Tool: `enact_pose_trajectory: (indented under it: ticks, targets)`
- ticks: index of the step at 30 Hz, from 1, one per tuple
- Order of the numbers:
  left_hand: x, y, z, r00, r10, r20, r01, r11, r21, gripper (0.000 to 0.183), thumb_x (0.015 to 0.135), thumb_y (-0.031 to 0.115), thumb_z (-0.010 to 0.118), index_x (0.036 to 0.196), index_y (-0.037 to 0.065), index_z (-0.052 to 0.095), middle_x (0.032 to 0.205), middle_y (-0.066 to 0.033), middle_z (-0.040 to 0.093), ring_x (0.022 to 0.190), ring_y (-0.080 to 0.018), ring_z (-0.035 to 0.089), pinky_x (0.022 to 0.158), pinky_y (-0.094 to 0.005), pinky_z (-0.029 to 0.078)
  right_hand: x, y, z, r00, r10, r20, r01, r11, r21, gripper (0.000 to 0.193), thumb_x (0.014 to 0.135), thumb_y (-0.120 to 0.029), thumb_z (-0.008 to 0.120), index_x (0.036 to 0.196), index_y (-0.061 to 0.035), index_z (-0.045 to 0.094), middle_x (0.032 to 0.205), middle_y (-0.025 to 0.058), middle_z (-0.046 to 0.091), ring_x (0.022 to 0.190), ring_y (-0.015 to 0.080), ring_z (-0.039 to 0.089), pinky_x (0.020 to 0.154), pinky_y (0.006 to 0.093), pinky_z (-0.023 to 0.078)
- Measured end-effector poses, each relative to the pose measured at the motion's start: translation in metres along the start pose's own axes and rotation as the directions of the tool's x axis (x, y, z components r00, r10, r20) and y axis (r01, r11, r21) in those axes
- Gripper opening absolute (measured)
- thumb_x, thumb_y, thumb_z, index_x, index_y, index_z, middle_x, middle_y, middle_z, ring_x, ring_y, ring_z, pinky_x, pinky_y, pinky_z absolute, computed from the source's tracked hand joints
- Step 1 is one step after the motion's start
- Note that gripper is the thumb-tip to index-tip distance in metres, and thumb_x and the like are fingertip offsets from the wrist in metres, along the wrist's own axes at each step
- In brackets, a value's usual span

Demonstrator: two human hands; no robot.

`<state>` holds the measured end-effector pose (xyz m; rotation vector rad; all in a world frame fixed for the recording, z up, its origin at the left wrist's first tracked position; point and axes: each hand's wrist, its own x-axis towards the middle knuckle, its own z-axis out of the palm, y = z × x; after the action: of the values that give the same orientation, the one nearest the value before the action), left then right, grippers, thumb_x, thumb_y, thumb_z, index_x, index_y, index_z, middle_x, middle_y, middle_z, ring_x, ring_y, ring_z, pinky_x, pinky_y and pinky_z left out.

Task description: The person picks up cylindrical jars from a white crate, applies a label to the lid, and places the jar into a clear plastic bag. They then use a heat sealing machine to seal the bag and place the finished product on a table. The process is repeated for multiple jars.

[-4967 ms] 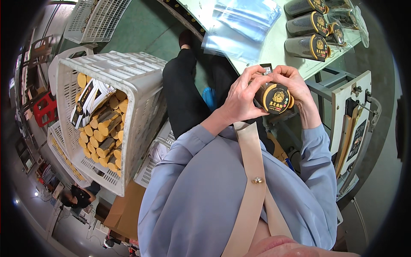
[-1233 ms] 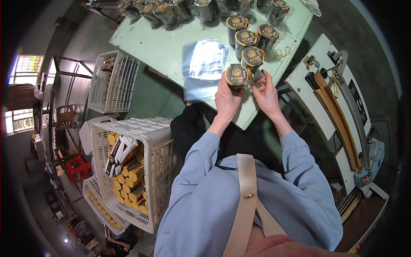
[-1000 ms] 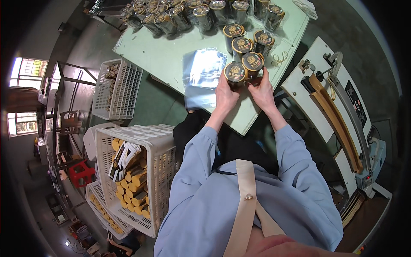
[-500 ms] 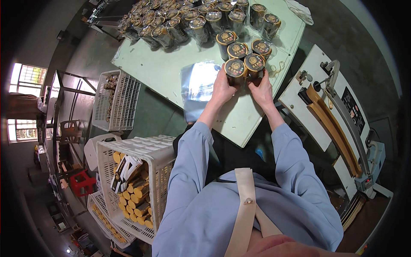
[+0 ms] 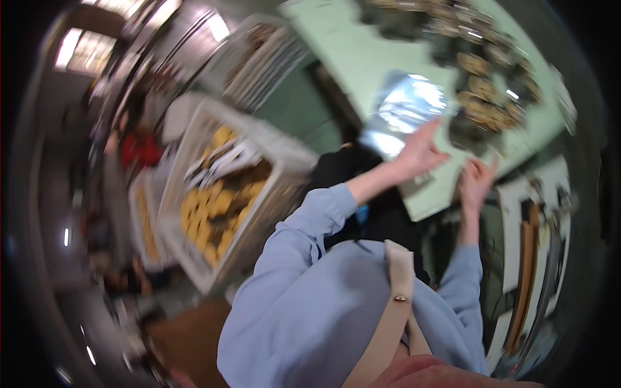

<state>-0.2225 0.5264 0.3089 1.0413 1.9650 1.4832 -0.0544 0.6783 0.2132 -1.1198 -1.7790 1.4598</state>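
My left hand is stretched out with its fingers apart, at the edge of a stack of clear, shiny plastic bags on the pale green table. My right hand is by the table's near edge, just below a small cluster of dark jars with round black and gold lids. Its fingers look spread and nothing shows in them, though they are blurred. Both hands are apart from the jars. Farther back, many more wrapped jars stand close together; motion smears their outlines.
Left of me, a white plastic crate holds many yellow-ended sticks and some white packets. Another white crate stands beyond it near the table. At my right is a white bench with a long brown bar. A red stool is farther left.
Both my hands have let go of the front jars. My left hand has moved left to the plastic bags, my right hand back from the jars. The view has swung left, shifting the table rightward.
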Motion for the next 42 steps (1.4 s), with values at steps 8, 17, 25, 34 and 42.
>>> enact_pose_trajectory:
  ticks: [8, 17, 25, 34, 42]
  targets:
    - [-0.202, 0.025, -0.294, 0.711, 0.109, -0.695, 0.346, 0.805, 0.481, 0.041, 0.083, 0.015, 0.073, 0.122, 0.002, 0.064, 0.109, -0.0103, 0.073, 0.093, -0.0196, 0.071, 0.077, -0.0336, 0.056, -0.119, -0.038, 0.001, 0.973, -0.148, 0.180, 0.150, 0.989, 0.002, 0.068, 0.098, -0.004, 0.060, 0.154, 0.0008, 0.022, 0.093, 0.0020, 0.059, 0.074, 0.0054, 0.046, 0.067, 0.0204, 0.040]
    - [-0.310, -0.108, -0.388, 0.752, 0.160, -0.639, 0.577, 0.309, 0.756, 0.040, 0.081, 0.021, 0.072, 0.114, -0.001, 0.065, 0.110, -0.0192, 0.068, 0.107, -0.0370, 0.063, 0.094, -0.0456, 0.051, -0.149, -0.096, 0.056, 0.894, -0.290, 0.342, 0.322, 0.946, -0.037, 0.054, 0.097, -0.002, 0.058, 0.148, -0.0008, 0.040, 0.092, 0.0017, 0.062, 0.068, 0.0051, 0.046, 0.061, 0.0219, 0.040]
    - [-0.351, -0.112, -0.376, 0.652, -0.286, -0.702, 0.758, 0.245, 0.604, 0.036, 0.085, 0.030, 0.069, 0.111, 0.006, 0.066, 0.107, -0.0179, 0.068, 0.105, -0.0359, 0.064, 0.087, -0.0478, 0.052, -0.165, -0.075, 0.024, 0.934, -0.201, 0.296, 0.248, 0.960, -0.130, 0.038, 0.097, -0.003, 0.059, 0.135, -0.0021, 0.056, 0.087, -0.0023, 0.060, 0.068, 0.0025, 0.046, 0.061, 0.0186, 0.039]
    - [-0.391, -0.136, -0.374, 0.746, -0.213, -0.631, 0.666, 0.257, 0.700, 0.047, 0.084, 0.029, 0.071, 0.120, 0.000, 0.062, 0.117, -0.0199, 0.063, 0.111, -0.0376, 0.059, 0.096, -0.0461, 0.048, -0.135, -0.174, 0.020, 0.809, -0.377, 0.452, 0.532, 0.796, -0.289, 0.033, 0.087, -0.004, 0.065, 0.119, -0.0019, 0.063, 0.088, 0.0107, 0.069, 0.063, 0.0176, 0.062, 0.061, 0.0306, 0.050]
    - [-0.299, 0.012, -0.310, 0.654, 0.250, -0.714, 0.265, 0.808, 0.526, 0.024, 0.090, 0.002, 0.066, 0.113, -0.005, 0.065, 0.119, -0.0176, 0.066, 0.107, -0.0327, 0.065, 0.091, -0.0401, 0.051, 0.034, -0.271, -0.056, 0.843, -0.424, 0.330, 0.475, 0.303, -0.826, 0.065, 0.079, -0.022, 0.074, 0.138, -0.0086, 0.050, 0.116, 0.0140, 0.067, 0.102, 0.0308, 0.066, 0.086, 0.0419, 0.053]
